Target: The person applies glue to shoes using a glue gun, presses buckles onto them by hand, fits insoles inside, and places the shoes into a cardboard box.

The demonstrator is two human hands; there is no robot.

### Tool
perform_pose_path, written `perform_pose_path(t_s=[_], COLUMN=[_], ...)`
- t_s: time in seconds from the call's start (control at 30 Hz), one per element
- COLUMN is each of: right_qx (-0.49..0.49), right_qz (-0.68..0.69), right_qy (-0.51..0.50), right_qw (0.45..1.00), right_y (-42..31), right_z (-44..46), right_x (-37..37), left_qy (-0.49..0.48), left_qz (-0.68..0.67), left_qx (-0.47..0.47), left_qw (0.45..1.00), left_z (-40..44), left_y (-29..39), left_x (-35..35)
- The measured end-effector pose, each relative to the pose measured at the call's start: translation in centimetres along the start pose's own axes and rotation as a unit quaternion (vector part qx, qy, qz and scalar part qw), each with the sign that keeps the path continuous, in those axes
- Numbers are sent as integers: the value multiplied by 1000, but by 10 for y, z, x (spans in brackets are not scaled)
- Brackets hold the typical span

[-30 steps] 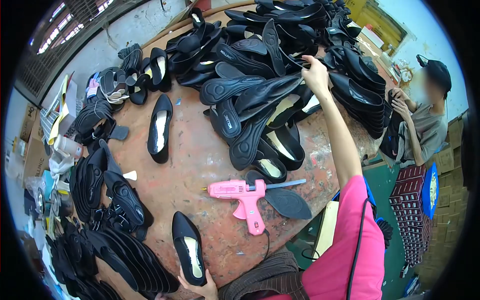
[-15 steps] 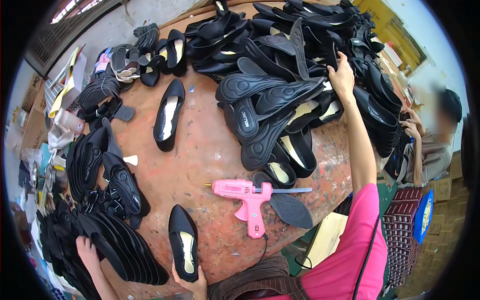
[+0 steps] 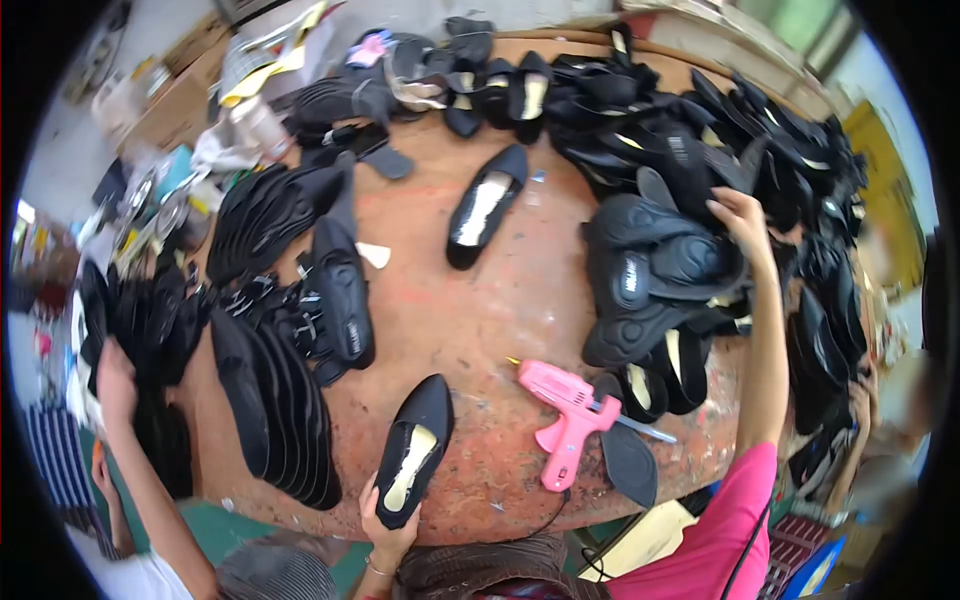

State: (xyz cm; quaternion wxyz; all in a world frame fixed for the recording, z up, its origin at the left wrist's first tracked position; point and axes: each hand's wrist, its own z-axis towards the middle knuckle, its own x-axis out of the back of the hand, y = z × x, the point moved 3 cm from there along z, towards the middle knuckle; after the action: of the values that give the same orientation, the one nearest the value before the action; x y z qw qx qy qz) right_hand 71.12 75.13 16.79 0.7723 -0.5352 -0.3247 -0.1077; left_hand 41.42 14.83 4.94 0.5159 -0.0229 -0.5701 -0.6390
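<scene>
My left hand [image 3: 392, 535] is closed round the heel end of a black pointed shoe [image 3: 417, 448] with a pale inner sole, toe up, at the near edge of the table. My right hand [image 3: 742, 215] reaches into the heap of black shoes and padded insoles [image 3: 655, 255] on the right; its fingers are bent over black pieces, and blur hides whether it grips one. A pink glue gun [image 3: 565, 405] with a clear stick lies between my arms, beside a flat black insole [image 3: 630, 465]. Another black shoe [image 3: 487, 205] stands alone further back.
Stacked black soles [image 3: 275, 415] and strapped pieces lie on the left. A co-worker's hand [image 3: 117, 380] is over the dark bundle there, with another person's hand [image 3: 102, 470] behind. At the right edge a person's hands [image 3: 862, 400] hold something dark. Boxes and cups [image 3: 258, 125] stand back left.
The view has swung left, so the table things appear further right. My right hand has shifted to nearer pieces of the heap. The co-worker's arm on the left has come further into view.
</scene>
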Motion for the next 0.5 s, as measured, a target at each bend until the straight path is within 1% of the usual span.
perform_pose_path(t_s=[0.07,0.13,0.2,0.23,0.27,0.33,0.4,0.47,0.5], right_qx=[-12,18,-49,-4,25,127,158,218,270], right_qz=[34,-106,-203,-212,-211,-136,-88,-161,-198], right_qy=[28,63,98,119,139,141,70,-18,-53], right_qw=[999,992,973,970,967,972,981,962,941], right_y=[-1,9,-50,-60,-87,-127,-181,-215,-225], right_z=[5,11,0,4,5,14,17,29,38], right_x=[16,37,36,38,33,12,-32,-83,-111], left_qy=[-1,10,10,10,4,-13,-18,-19,-19], left_qz=[-9,-11,-18,-15,-13,-14,-17,-23,-28], left_qx=[-4,-1,-3,-6,-2,1,5,7,7], left_qw=[1000,1000,1000,1000,1000,1000,1000,1000,999], left_z=[1,1,3,4,4,4,4,2,1], left_y=[-3,-3,-4,-5,-5,-4,-5,-7,-9], left_x=[1,3,3,3,4,5,5,6,6])
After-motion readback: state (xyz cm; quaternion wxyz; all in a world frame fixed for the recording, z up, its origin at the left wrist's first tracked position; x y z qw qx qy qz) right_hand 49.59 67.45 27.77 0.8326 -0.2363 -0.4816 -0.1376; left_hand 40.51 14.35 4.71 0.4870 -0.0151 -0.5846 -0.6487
